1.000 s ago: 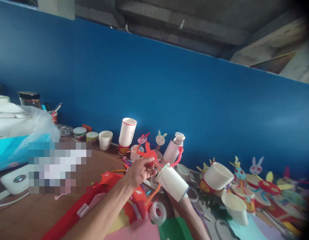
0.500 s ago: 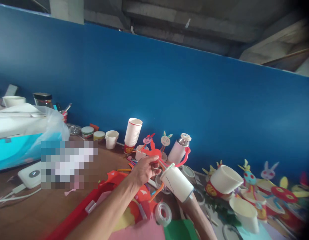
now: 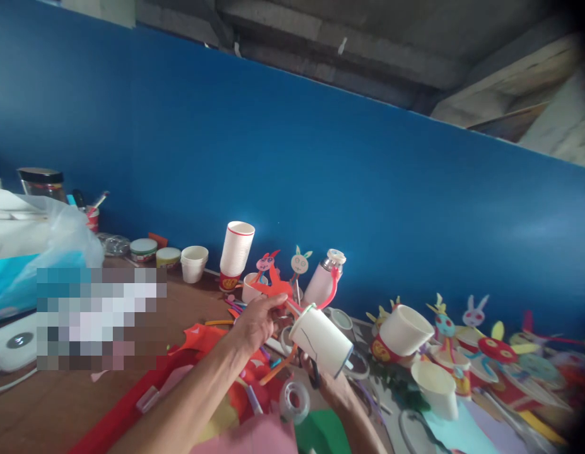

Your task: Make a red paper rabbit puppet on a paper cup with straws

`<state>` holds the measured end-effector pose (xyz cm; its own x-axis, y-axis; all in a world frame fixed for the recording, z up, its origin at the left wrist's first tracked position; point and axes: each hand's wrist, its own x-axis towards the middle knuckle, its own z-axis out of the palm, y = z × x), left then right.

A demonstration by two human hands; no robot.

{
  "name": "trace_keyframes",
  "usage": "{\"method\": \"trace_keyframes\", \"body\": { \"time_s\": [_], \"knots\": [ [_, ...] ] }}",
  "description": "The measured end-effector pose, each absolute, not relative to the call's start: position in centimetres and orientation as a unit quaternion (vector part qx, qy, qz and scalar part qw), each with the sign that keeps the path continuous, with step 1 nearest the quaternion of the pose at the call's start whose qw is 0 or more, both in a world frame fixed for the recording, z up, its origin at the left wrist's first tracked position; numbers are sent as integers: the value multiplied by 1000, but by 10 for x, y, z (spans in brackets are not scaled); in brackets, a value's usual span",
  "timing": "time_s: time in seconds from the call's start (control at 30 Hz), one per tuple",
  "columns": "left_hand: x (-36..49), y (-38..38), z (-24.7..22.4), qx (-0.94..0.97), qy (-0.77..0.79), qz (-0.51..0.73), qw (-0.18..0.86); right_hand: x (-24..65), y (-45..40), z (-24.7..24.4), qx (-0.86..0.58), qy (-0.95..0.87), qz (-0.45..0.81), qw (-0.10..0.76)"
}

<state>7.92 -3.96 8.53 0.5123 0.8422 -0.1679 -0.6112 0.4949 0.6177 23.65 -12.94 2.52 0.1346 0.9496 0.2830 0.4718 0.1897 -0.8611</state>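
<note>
My left hand (image 3: 261, 323) pinches a red paper cutout (image 3: 277, 285) with pointed ears at its lower edge. A pale strip runs from there toward the mouth of a white paper cup (image 3: 322, 340), which tilts on its side with a dark line drawn on its wall. A curved red strip (image 3: 331, 291) rises beside the cup, and an orange strip (image 3: 279, 367) hangs below it. My right hand (image 3: 328, 384) is closed just under the cup. A dark loop like the handle of scissors (image 3: 314, 374) shows at its fingers; the rest is hidden.
Behind the hands stand a stack of paper cups (image 3: 237, 249) and a pink thermos (image 3: 319, 282). Several paper-cup animal figures line the right, near an upright cup (image 3: 434, 386). Clear tape (image 3: 295, 401) and a green sheet (image 3: 323, 434) lie in front.
The view has turned to the right. My right hand has shifted from the cup's base to beneath its side, where a dark loop now shows. My left hand keeps its pinch.
</note>
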Motion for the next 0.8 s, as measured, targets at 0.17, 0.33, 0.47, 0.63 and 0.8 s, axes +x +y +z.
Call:
{"method": "trace_keyframes", "body": {
  "time_s": [0.17,0.33,0.47,0.63,0.8],
  "knots": [
    [81,-41,84,251,249,437,827,225,-131,34,-557,-631,287,457],
    [83,-40,80,259,265,437,820,221,-132,40,-568,-613,300,460],
    [85,-41,79,269,265,438,816,220,-133,44,-564,-613,297,466],
    [86,-44,83,285,256,438,813,220,-134,49,-583,-608,289,454],
    [87,-45,82,306,253,442,804,219,-135,49,-603,-584,308,449]
  ]
}}
